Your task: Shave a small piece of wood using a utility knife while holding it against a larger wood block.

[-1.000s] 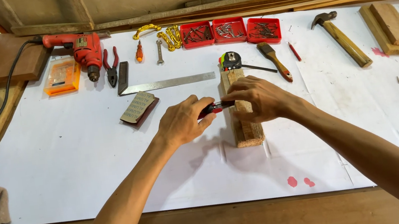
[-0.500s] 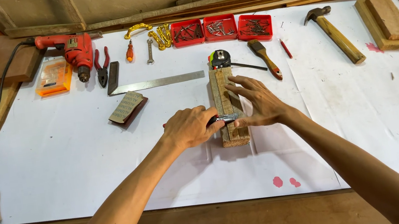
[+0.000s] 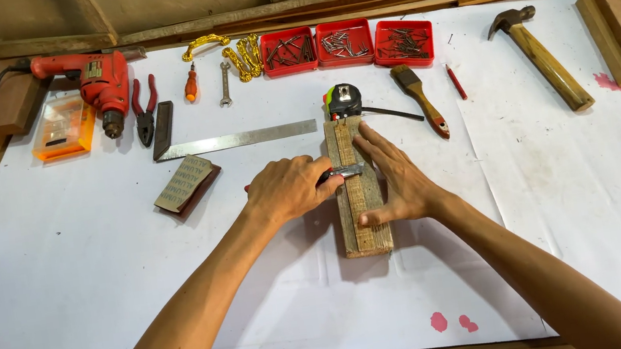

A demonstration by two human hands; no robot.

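- Across the whole bench lies a white paper sheet [image 3: 95,253]; most of its near and left part is bare, while tools crowd the far edge.
- At mid-sheet a weathered wooden block [image 3: 365,227] lies with its long axis running away from the person, near end toward the body, far end touching a tape measure case [image 3: 344,100].
- A yellow tape blade [image 3: 344,139] runs down the block's top face along that same axis.
- Pressed flat on the block's right side, the right hand [image 3: 398,178] is spread open with fingers pointing to the far end, gripping nothing, only pinning block and tape.
- From the left, the left hand [image 3: 286,190] is curled around a small dark tool, seemingly a utility knife [image 3: 341,172]; its tip crosses the block at right angles to the long axis, just beside the right fingers.
- Both hands meet at the block's middle; the left sits slightly nearer the tool's line.
- Left of the block, well apart, lie a sanding block [image 3: 185,184] and a steel square [image 3: 237,139]; a paintbrush [image 3: 420,98] lies to the far right.
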